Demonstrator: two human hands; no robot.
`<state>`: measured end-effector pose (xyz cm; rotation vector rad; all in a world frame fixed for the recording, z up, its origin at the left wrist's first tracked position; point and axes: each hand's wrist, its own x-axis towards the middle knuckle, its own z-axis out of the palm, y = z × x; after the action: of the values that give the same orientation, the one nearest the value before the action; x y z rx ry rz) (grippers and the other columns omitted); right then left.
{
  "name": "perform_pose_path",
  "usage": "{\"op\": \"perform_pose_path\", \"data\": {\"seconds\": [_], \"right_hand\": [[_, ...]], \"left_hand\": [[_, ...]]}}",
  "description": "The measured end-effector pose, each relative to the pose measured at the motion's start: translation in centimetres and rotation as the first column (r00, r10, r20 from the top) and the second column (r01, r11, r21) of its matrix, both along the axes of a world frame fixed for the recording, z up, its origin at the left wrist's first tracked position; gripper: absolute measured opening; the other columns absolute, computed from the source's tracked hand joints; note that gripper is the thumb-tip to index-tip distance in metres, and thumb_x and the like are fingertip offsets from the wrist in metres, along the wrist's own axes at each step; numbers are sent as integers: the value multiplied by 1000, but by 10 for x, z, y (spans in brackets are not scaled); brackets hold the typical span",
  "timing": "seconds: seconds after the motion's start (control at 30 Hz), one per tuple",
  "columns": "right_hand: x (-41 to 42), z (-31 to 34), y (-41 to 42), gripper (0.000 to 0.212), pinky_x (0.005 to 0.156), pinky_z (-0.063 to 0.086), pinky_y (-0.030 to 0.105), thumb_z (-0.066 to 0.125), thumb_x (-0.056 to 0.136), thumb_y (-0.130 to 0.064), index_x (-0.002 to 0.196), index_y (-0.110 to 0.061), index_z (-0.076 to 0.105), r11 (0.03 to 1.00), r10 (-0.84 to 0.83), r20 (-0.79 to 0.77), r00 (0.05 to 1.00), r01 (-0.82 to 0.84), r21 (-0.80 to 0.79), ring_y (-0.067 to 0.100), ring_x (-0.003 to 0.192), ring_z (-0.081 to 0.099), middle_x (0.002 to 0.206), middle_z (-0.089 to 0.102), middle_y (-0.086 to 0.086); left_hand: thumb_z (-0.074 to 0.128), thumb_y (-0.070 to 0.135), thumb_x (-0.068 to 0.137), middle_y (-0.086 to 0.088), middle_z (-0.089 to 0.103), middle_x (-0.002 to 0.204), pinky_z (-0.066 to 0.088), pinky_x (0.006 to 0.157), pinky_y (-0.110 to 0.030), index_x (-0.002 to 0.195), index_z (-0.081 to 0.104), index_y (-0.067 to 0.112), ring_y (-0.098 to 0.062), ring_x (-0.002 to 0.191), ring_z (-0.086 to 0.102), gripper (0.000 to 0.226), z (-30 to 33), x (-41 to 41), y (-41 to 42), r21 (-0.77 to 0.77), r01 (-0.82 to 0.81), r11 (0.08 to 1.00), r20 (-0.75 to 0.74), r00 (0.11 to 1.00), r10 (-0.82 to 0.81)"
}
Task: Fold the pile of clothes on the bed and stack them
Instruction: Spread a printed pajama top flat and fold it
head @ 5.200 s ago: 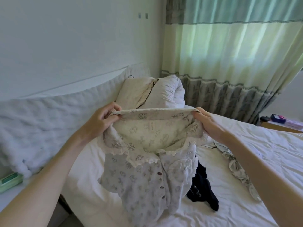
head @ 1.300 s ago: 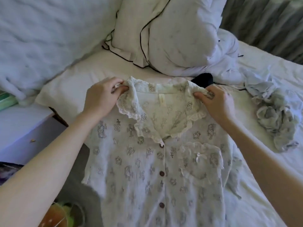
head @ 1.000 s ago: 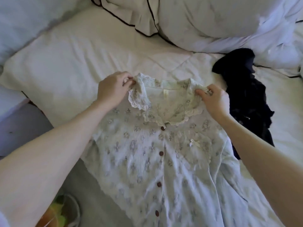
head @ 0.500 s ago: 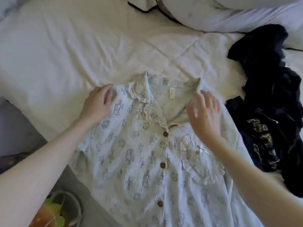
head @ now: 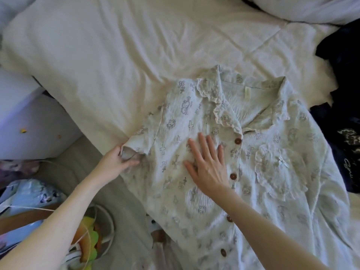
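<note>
A pale printed pyjama shirt (head: 259,172) with brown buttons, a lace collar and a lace chest pocket lies face up on the white bed (head: 136,55), collar toward the pillows. My left hand (head: 116,162) pinches the cuff of its short sleeve at the bed's edge. My right hand (head: 206,162) lies flat with straight fingers on the shirt's front, just left of the button row. A dark navy garment (head: 342,117) with pale lettering lies crumpled to the right of the shirt.
A white pillow (head: 303,8) sits at the top right. Beyond the bed's left edge stands a white nightstand (head: 29,117). On the floor below are a basket with colourful items (head: 91,238) and a light blue bag (head: 29,201).
Both hands have left the collar area. My left hand moved down-left and took hold of the sleeve cuff. My right hand crossed over the buttons and now presses the shirt's left front panel.
</note>
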<state>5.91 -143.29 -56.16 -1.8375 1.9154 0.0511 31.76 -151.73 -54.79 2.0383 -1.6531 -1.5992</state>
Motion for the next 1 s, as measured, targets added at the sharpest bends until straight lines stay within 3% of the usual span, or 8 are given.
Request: {"op": "perform_pose_path", "data": {"seconds": [0.13,0.23,0.3,0.5,0.63,0.77,0.87,1.0], "right_hand": [[4,-2,-1,63,115,-13,41,17,93,-57,137,-38,-24,999,-51,-22,998,51,20,16,139,-25,149,-26,-6],[7,5,-2,64,116,-11,41,20,94,-56,135,-40,-27,995,-81,-40,996,83,49,14,138,-26,149,-26,-8],[12,8,-4,64,117,-9,43,22,95,-54,138,-39,-23,991,-113,-45,993,116,70,14,139,-25,152,-24,-7],[36,15,-6,61,117,-4,45,23,98,-49,148,-32,-7,962,-249,-21,968,250,111,19,143,-18,156,-17,-2],[40,13,-6,61,117,-6,44,21,99,-48,147,-31,-14,954,-259,-70,963,266,139,19,142,-20,155,-22,-1],[54,11,-1,60,115,-10,43,19,99,-45,148,-28,-10,961,-275,-102,956,277,8,17,140,-22,154,-21,0],[68,7,6,60,114,-13,41,17,97,-47,149,-29,-6,971,-236,-99,967,233,-45,18,141,-21,151,-21,-2],[67,1,9,60,116,-10,41,21,98,-45,148,-32,-9,977,-210,-131,969,212,2,19,141,-20,151,-22,-3]], "left_hand": [[69,6,82,-2,51,72,35,56,-16,74,58,8,-20,62,48,13,26,20,0,-383,214,898,260,958,-118],[60,-13,74,-11,50,88,43,51,-35,93,65,-1,-28,64,52,23,60,42,-6,-752,351,558,360,928,-99],[58,-13,72,-10,48,97,45,49,-35,101,63,2,-27,71,54,34,75,53,-7,-794,357,492,395,918,-30],[53,30,94,5,49,126,45,71,-25,125,55,23,-15,106,55,31,46,53,12,-95,674,733,498,669,-551],[43,18,97,-5,51,130,40,92,-27,130,50,14,-19,110,53,34,28,45,-26,-408,471,782,300,878,-373],[46,14,96,-13,43,136,30,105,-40,136,42,10,-34,127,35,41,4,23,-75,-429,472,770,341,874,-346],[58,27,90,-7,55,115,35,94,-42,117,56,14,-33,116,40,29,-10,18,-90,-347,457,819,380,867,-323],[62,26,88,10,53,77,38,66,-21,97,60,13,-16,82,52,16,0,37,-103,-427,125,896,44,992,-117]]}}
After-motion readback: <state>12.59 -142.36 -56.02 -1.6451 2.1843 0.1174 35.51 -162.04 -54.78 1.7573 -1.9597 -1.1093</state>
